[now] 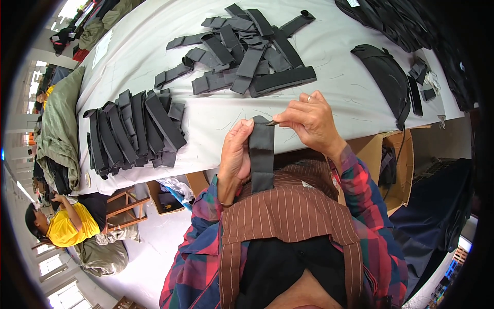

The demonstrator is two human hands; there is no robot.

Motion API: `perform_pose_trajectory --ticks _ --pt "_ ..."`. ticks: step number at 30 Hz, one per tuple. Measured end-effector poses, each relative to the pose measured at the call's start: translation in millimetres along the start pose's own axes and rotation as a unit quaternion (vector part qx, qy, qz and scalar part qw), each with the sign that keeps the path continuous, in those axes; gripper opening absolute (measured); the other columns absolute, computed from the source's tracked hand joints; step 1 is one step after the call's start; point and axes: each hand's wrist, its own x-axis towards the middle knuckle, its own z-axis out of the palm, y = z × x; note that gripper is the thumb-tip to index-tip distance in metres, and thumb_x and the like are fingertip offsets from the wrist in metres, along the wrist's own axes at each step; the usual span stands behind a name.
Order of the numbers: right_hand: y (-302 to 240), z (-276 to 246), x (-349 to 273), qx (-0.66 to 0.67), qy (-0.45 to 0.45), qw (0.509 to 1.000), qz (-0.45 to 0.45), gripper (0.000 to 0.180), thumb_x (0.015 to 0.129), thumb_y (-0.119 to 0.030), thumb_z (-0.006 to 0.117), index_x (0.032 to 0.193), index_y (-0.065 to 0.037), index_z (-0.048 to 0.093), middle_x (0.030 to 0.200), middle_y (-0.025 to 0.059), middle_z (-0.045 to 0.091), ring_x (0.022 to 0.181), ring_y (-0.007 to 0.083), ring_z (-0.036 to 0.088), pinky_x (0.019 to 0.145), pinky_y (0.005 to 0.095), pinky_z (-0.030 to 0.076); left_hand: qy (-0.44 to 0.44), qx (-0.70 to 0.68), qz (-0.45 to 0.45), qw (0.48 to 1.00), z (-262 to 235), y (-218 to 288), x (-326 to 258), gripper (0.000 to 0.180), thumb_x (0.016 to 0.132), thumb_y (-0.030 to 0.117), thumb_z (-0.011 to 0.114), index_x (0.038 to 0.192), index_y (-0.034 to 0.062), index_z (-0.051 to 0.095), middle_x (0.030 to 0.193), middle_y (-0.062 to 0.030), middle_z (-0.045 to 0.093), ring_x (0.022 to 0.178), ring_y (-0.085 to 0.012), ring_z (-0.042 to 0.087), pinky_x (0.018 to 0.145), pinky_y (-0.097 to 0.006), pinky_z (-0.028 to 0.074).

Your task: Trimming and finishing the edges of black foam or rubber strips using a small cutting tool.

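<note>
My left hand pinches a black fabric strip near its upper end, and the strip hangs down in front of the brown striped apron. Closed around a small pointed metal tool, my right hand has the tip against the strip's top corner. Most of that tool is hidden by the fingers, so its exact kind does not show. Beyond my hands lies a loose heap of similar black strips on the white-covered table. To the left, more strips lie side by side in a neater row.
A black curved fabric piece lies at the right, beside a dark phone-like slab. Cardboard boxes stand below the table's near edge. A green cloth bundle flanks the table's left end. Someone in a yellow shirt is farther left.
</note>
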Motion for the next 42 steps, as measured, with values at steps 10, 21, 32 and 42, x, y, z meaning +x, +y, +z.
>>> perform_pose_trajectory --ticks 10,21,32,42 --pt "-28.2 21.3 -13.0 0.362 -0.076 0.880 0.298 0.022 0.078 -0.003 0.070 0.098 -0.005 0.061 0.079 -0.0044 0.054 0.075 0.0041 0.047 0.068 0.0204 0.040 -0.062 -0.028 0.007 0.998 10.4 8.0 -6.9 0.014 0.095 0.021 0.055 0.097 0.0071 0.055 0.091 -0.0001 0.060 0.080 -0.0065 0.055 0.072 -0.022 0.047" --pt "-20.4 19.8 -16.1 0.474 0.024 0.842 0.256 0.009 0.083 0.006 0.057 0.083 -0.003 0.059 0.091 0.0004 0.059 0.078 0.0050 0.054 0.072 0.0189 0.042 -0.047 0.112 -0.027 0.992 9.6 19.2 -34.1 0.056 0.075 -0.004 0.064 0.128 -0.0015 0.047 0.119 -0.0125 0.055 0.105 -0.0171 0.055 0.094 -0.030 0.044" --pt "-34.4 8.1 -6.7 0.545 -0.046 0.779 0.306 0.027 0.089 -0.008 0.059 0.115 -0.001 0.058 0.085 -0.0019 0.054 0.075 0.0043 0.049 0.068 0.0194 0.042 -0.091 0.672 0.310 0.666 22.7 70.1 -23.0 0.051 0.060 -0.011 0.064 0.108 0.0056 0.057 0.102 -0.0100 0.056 0.107 -0.0300 0.052 0.097 -0.041 0.038" --pt "-27.1 21.3 -19.2 0.453 -0.018 0.845 0.283 0.016 0.087 0.002 0.055 0.101 0.001 0.063 0.089 0.0000 0.062 0.081 0.0056 0.055 0.075 0.0211 0.045 0.176 0.598 0.315 0.716 2.1 28.6 -14.2 0.049 0.070 0.001 0.074 0.112 0.0026 0.049 0.110 -0.0132 0.049 0.103 -0.0244 0.051 0.087 -0.035 0.043"
